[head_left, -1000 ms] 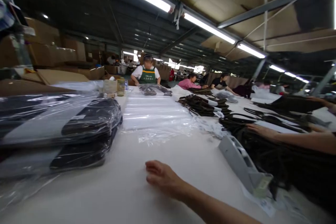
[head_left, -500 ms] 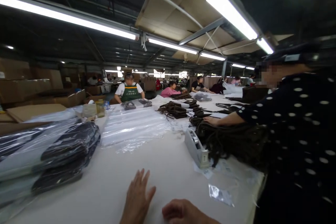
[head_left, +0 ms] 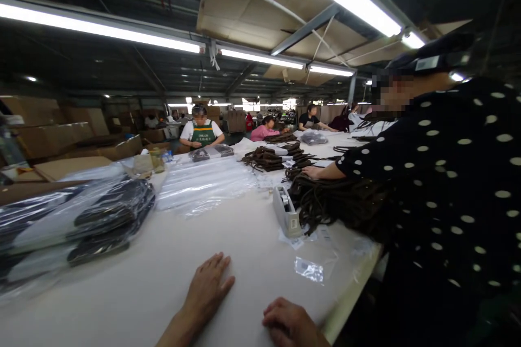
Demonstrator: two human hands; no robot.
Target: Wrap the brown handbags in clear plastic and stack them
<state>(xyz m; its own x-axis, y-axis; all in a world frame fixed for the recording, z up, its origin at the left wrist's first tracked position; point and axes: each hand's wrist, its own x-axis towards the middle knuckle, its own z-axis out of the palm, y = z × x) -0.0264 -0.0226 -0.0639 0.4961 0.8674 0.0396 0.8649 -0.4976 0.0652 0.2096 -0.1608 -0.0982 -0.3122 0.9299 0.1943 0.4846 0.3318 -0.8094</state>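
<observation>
My left hand (head_left: 207, 288) lies palm down on the white table (head_left: 240, 227), its fingers stretched forward and the thumb apart, holding nothing. To its right, near the table's front edge, my right hand (head_left: 291, 319) has its fingers curled; whether anything is under them is hidden. Beyond my hands stands a grey tape dispenser (head_left: 287, 212). A small clear packet (head_left: 308, 269) lies between the dispenser and my right hand. Flat clear plastic bags (head_left: 203, 181) are spread farther back on the table.
Plastic-wrapped dark garments (head_left: 116, 209) are piled at the left. A person in a dotted top (head_left: 439, 173) leans in from the right, one hand (head_left: 315, 172) on a dark garment pile (head_left: 337, 195). Cardboard boxes (head_left: 52, 138) stand behind, and other people work farther off.
The view has shifted, so the dispenser and packet appear farther left and higher. My hands are farther apart in the picture. The person in the dotted top appears closer.
</observation>
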